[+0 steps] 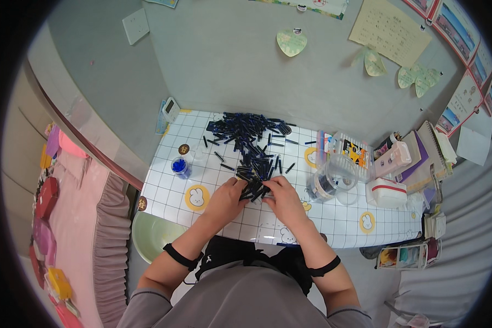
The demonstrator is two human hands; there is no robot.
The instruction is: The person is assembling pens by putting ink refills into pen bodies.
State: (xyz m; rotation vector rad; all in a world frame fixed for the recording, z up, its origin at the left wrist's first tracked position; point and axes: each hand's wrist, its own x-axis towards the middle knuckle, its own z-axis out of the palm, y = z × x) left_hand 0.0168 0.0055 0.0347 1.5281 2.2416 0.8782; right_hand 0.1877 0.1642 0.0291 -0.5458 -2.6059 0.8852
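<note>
A large heap of short, dark blue-black ink cartridges (240, 131) lies on the white checked table and trails toward me. At its near end, my left hand (227, 198) bends its fingers around the left side of a bunch of cartridges (252, 188). My right hand (285, 201) closes on the bunch's right side, thumb and fingers against the cartridges. Some fingertips are hidden among them. Left of the heap stands a small clear jar (181, 168) with bright blue pieces inside. A larger clear tub (321, 186) stands to the right, with dark contents.
Single cartridges lie scattered around the heap. Along the right side are a clear box of stationery (355, 150), a white case with a red stripe (389, 193) and upright notebooks (421, 150). A small white timer (171, 109) stands at the back left; a green basin (154, 238) is below the table.
</note>
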